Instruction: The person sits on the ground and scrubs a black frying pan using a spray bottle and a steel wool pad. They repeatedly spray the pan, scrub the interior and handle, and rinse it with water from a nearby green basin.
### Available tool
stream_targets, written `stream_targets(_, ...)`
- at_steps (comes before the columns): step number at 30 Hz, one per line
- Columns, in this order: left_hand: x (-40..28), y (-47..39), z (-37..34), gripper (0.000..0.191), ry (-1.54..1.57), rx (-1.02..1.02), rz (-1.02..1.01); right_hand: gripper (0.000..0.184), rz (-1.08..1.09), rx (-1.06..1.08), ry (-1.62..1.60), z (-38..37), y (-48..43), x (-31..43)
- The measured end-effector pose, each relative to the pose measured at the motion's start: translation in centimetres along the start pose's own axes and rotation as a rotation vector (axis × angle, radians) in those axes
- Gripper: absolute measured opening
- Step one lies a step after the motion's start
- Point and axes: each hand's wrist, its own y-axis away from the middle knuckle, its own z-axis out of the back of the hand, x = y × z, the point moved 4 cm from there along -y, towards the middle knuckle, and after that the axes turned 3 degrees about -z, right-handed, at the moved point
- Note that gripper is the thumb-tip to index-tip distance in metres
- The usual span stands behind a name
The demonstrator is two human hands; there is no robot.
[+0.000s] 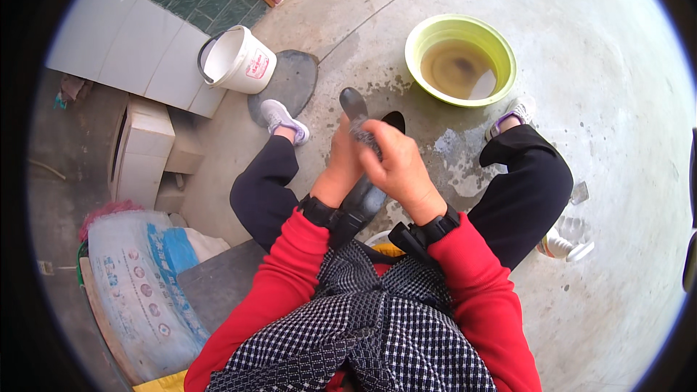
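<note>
My left hand (338, 160) grips a dark, glossy, long item with a rounded end (353, 101), which points away from me. In my right hand (396, 155) is a grey wiry scrubber (365, 133), pressed against that item and blurred. Another rounded black end (395, 121) shows just behind my right hand. Below the hands a dark shiny surface (364, 196) appears between my wrists; whether these dark parts belong to one thing I cannot tell. My fingers hide much of the item.
Ahead to the right stands a yellow-green plastic basin (414, 73) of murky water. A white bucket (248, 68) tilts at the edge of a dark round slab (297, 79). Printed woven sacks (130, 288) lie at left, below a tiled ledge (147, 141). Wet patches mark the concrete floor (593, 65).
</note>
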Motion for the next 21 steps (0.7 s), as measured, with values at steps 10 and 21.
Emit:
stream_targets(10, -2.4, 0.3, -0.5, 0.016, -0.190, 0.054, -0.095, 0.028, -0.195, -0.001, -0.003, 0.7, 0.0, -1.7)
stream_targets(21, -2.0, 0.2, -0.6, 0.035, -0.205, 0.101, -0.119, 0.023, -0.335, -0.072, -0.179, 1.1, 0.8, -1.0)
